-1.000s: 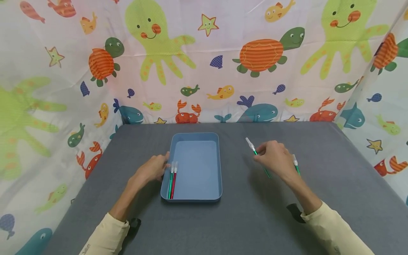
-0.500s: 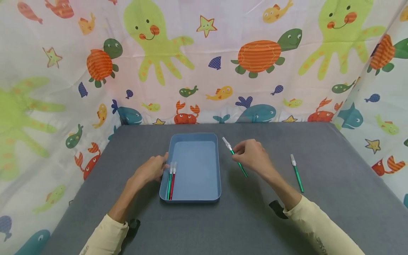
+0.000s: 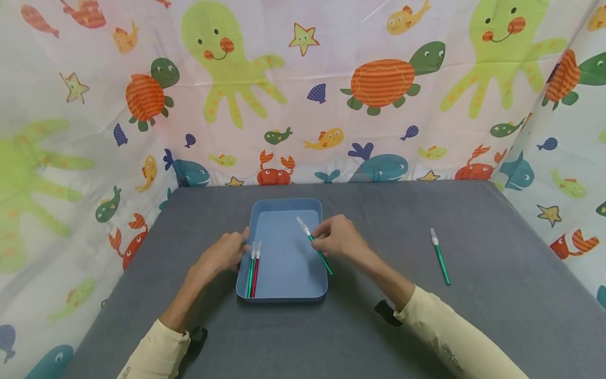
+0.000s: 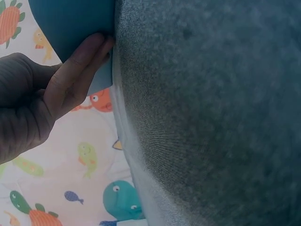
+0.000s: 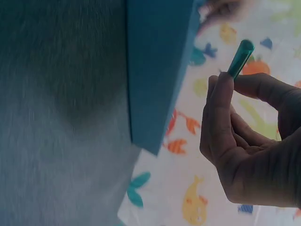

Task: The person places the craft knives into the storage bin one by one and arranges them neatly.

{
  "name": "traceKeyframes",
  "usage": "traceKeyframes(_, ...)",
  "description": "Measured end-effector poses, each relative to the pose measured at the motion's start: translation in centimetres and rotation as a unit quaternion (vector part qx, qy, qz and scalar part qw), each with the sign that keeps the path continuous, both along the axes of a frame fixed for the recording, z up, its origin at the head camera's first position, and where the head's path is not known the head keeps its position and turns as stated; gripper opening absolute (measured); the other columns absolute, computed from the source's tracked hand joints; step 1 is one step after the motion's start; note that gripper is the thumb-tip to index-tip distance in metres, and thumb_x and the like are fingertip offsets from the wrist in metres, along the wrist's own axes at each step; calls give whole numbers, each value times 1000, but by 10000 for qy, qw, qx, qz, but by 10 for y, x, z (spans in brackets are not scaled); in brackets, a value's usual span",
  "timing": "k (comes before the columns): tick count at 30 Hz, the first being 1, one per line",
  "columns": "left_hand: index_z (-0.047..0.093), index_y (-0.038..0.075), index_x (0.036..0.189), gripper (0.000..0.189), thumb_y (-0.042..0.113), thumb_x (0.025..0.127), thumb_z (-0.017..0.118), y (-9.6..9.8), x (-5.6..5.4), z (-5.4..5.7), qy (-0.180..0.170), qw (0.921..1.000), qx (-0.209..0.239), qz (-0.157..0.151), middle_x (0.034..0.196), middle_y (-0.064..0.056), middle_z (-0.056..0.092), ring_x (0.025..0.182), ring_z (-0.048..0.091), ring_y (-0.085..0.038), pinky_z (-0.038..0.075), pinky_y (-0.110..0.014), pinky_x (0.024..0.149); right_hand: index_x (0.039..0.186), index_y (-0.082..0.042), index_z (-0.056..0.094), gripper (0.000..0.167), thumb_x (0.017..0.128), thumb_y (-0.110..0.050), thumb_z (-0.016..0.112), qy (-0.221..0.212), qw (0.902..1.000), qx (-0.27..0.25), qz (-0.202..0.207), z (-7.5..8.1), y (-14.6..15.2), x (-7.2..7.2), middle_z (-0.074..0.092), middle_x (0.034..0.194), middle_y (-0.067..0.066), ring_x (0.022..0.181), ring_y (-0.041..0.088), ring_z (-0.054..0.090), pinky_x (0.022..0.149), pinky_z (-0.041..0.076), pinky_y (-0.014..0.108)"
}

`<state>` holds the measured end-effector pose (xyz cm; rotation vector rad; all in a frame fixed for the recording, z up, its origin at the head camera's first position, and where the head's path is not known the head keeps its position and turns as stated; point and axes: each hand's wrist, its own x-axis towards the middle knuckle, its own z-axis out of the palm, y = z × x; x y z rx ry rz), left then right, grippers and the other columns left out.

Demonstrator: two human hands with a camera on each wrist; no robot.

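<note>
My right hand (image 3: 342,238) pinches a slim green pen-like tool (image 3: 323,260) between thumb and fingertips, above the right side of the blue tray (image 3: 289,210). Its whitish see-through cap points up and left; its green rounded end shows in the right wrist view (image 5: 241,57). On the tray's left wall, my left hand (image 3: 223,251) grips the edge, its fingers lying along the outside (image 4: 77,70). Inside, along that wall, a green capped tool (image 3: 250,276) and a red capped tool (image 3: 255,278) lie side by side, caps away from me.
Another green capped tool (image 3: 441,258) lies by itself on the grey tabletop (image 3: 379,337), right of the tray. A curtain (image 3: 303,105) printed with sea animals hangs behind the table and at both sides.
My right hand has carried the green tool leftward from the right part of the table to over the tray. The left hand stays at the tray's left wall.
</note>
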<state>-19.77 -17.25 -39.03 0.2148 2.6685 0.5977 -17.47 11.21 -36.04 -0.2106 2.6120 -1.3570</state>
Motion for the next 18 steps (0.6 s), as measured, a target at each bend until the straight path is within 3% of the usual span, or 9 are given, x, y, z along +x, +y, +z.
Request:
traceKeyframes(8, 18, -2, 165, 69, 6, 107, 56, 1, -1, 1, -79, 9999, -69, 36, 161, -32, 39, 92, 75, -21, 58, -29, 66, 94, 2, 78, 9, 86, 0, 75, -842, 9957, -345, 185, -16, -45, 0, 75, 79, 9, 64, 14, 68, 68, 64, 32)
traceKeyframes(18, 18, -3, 164, 69, 2, 106, 55, 1, -2, 1, -55, 9999, -122, -69, 154, -30, 50, 91, 74, -18, 55, -27, 64, 87, 4, 78, 5, 85, -1, 78, -1244, 9905, -546, 230, -32, -82, -1, 74, 72, 12, 64, 18, 73, 69, 64, 34)
